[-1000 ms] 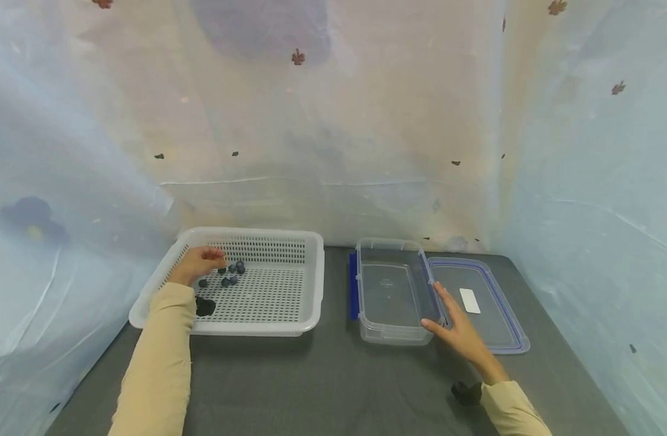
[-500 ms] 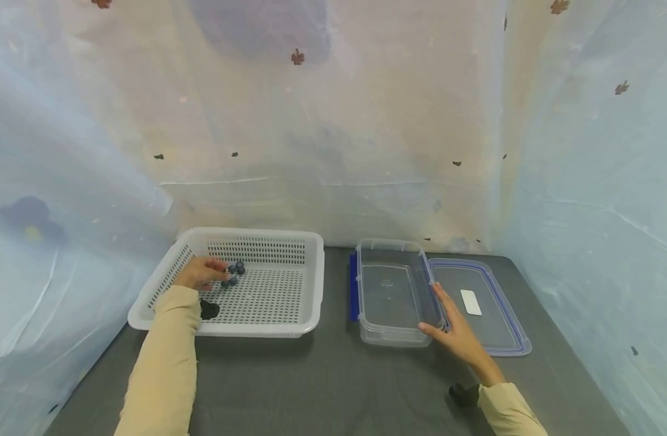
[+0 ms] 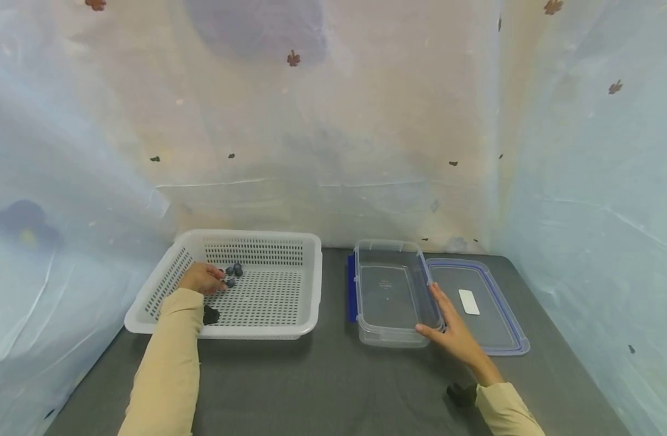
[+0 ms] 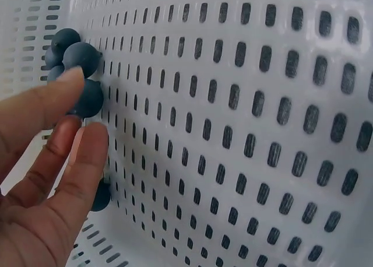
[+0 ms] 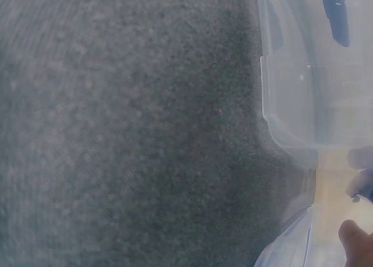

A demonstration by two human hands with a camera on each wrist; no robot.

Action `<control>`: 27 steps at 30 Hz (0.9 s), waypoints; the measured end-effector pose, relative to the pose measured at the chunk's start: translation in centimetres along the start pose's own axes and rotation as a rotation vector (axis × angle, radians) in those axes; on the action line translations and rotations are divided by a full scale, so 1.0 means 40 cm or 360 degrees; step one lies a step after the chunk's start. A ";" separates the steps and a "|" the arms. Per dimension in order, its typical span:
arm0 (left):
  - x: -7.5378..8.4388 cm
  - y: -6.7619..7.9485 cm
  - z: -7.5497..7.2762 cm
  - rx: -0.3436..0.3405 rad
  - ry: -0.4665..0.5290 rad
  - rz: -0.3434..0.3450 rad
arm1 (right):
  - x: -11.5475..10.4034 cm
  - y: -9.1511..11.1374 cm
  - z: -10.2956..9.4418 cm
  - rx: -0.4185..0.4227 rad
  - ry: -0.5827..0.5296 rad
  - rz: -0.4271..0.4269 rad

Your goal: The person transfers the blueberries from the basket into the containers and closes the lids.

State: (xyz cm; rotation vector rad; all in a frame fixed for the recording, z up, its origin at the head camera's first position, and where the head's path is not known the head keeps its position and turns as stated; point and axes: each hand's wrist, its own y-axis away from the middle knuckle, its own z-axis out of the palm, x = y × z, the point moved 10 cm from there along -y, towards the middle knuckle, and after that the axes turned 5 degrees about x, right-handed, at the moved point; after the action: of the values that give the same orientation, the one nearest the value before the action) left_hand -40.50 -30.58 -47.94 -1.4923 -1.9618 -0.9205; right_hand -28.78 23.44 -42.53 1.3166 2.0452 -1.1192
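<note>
Several blueberries [image 4: 81, 58] lie in the white perforated basket [image 3: 314, 284], at left in the head view. My left hand [image 3: 202, 278] reaches down into the basket. In the left wrist view its thumb and fingers are spread a little apart, with the fingertips right at one blueberry [image 4: 90, 98]. Another blueberry [image 4: 101, 197] lies partly behind the fingers. At right, my right hand [image 3: 455, 336] rests with extended fingers along the right side of a clear plastic container [image 3: 388, 297], its thumb at the near right corner. The right wrist view catches only a fingertip [image 5: 352, 241].
A clear lid with a blue seal [image 3: 499, 303] and a white label lies right of the container. A blue clip flap [image 3: 352, 287] hangs on the container's left side. Dark grey cloth [image 3: 311, 387] covers the table, and pale plastic sheeting [image 3: 366, 121] surrounds it.
My left hand has moved slightly right and toward me inside the basket, down to the blueberries, its fingers covering some of them. The right hand has stayed at the container.
</note>
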 end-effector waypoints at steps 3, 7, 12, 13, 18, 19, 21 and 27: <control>-0.009 -0.010 0.000 0.0009 -0.0037 -0.0024 | -0.033 0.002 -0.003 -0.0004 -0.0017 0.0011; -0.018 -0.014 0.003 0.0001 -0.0071 -0.0028 | -0.032 0.003 -0.002 0.0000 -0.0028 0.0009; -0.012 -0.009 0.004 -0.0016 -0.0033 0.0033 | -0.032 0.002 -0.004 0.0014 -0.0041 -0.0032; -0.010 -0.008 0.005 -0.0019 -0.0025 0.0049 | -0.030 0.002 -0.005 0.0013 -0.0042 -0.0039; -0.001 -0.006 0.002 -0.0016 -0.0039 0.0086 | -0.029 0.000 -0.005 0.0006 -0.0039 -0.0030; 0.004 -0.006 0.001 -0.0012 -0.0051 0.0103 | -0.031 0.000 -0.005 0.0003 -0.0039 -0.0014; 0.014 -0.009 -0.006 0.0000 -0.0062 0.0139 | -0.033 -0.001 -0.004 -0.0001 -0.0037 0.0012; 0.039 -0.014 -0.035 0.0043 0.0012 0.0263 | 0.013 0.002 0.006 0.0004 -0.0038 0.0033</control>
State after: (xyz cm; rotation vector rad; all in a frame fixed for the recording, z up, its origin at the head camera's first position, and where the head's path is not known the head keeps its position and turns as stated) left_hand -41.46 -30.77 -46.01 -1.6054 -1.8070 -0.8237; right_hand -28.95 23.53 -43.06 1.3161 2.0094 -1.1235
